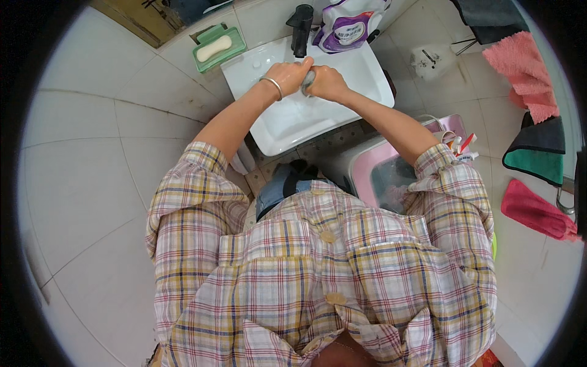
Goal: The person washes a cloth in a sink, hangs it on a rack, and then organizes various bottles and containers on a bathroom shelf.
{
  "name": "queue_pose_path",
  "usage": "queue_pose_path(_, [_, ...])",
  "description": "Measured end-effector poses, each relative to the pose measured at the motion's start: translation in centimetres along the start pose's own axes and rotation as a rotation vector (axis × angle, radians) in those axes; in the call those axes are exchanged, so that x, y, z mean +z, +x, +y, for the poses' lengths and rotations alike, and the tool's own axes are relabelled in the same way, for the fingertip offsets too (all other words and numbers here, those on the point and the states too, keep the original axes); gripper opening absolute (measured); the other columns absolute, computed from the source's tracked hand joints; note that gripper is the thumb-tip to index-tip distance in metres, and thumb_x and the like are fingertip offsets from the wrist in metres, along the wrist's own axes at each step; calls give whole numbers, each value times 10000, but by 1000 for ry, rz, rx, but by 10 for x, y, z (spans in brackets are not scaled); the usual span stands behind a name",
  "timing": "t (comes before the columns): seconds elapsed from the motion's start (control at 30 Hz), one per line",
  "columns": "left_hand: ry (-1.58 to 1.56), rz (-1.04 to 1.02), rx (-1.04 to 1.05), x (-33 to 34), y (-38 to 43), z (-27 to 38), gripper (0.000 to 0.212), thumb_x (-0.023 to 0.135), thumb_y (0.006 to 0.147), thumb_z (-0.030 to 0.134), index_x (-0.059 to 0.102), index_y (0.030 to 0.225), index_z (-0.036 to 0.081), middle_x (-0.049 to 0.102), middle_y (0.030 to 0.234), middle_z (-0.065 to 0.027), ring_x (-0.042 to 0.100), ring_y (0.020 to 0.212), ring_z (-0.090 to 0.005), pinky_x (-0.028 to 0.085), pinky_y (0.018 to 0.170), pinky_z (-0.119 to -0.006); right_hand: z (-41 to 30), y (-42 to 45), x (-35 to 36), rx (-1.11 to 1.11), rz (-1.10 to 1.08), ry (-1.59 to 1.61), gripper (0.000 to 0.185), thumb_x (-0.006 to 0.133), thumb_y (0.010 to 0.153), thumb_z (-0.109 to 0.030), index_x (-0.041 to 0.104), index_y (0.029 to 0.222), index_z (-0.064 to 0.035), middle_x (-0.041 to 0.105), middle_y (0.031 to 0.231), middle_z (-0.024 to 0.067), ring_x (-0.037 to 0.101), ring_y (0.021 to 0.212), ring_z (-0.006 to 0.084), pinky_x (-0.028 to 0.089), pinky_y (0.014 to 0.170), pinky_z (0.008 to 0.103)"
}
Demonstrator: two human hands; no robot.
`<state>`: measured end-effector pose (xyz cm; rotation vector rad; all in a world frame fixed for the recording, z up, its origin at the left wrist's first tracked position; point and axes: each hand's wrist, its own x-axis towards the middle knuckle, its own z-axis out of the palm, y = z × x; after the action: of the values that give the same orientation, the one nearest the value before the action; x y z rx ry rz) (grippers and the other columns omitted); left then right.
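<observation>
Over the white ceramic washbasin (275,130), both of my hands are close together just below the black faucet (301,32). A small grey wet piece, apparently cloth (307,82), shows between them. My right hand (328,82) is closed around it in a fist. My left hand (290,77), with a silver bangle (274,87) at its wrist, grips it from the other side, thumb near the faucet's spout. Most of the grey piece is hidden inside my fingers.
A green soap dish (236,39) with a pale soap bar (214,48) is left of the basin. A purple-and-white detergent pouch (346,32) stands behind it. At right are a pink-lidded washing machine (364,172), toothpaste tubes (467,156) and hanging towels (525,69).
</observation>
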<state>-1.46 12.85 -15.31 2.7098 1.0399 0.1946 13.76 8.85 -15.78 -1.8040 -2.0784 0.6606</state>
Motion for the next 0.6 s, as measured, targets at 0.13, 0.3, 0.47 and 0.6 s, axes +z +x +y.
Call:
queue_pose_path(0.13, [41,8,111,-4,7,1,314,524,801,95,370,1071,142,636,855,-143,632,733,-355,499,585,-445,9,-9,5,118,-27,410,217,668,620,-165,617,781,-29,640,711,120,606,584,250,475,542,353])
queue_pose_path(0.3, [169,40,242,-13,9,-2,304,542,797,105,381,1053,148,621,822,-117,638,708,-332,505,558,-431,-10,-18,-9,381,-179,839,147,651,641,-92,570,745,-28,505,597,16,397,440,93,285,378,265])
queue_pose_path(0.47, [157,140,190,-15,11,6,269,538,805,118,404,1036,156,615,802,-110,635,717,-329,503,566,-429,-6,-19,-23,349,-230,915,181,658,651,-76,558,798,-46,501,626,-2,389,462,79,274,389,245])
queue_pose_path(0.6, [8,351,-43,-19,7,6,289,598,771,149,464,1027,150,632,866,-131,633,769,-324,502,616,-428,-10,-15,-46,214,-221,1098,230,665,693,-51,541,886,-66,493,695,-28,411,534,64,307,460,217])
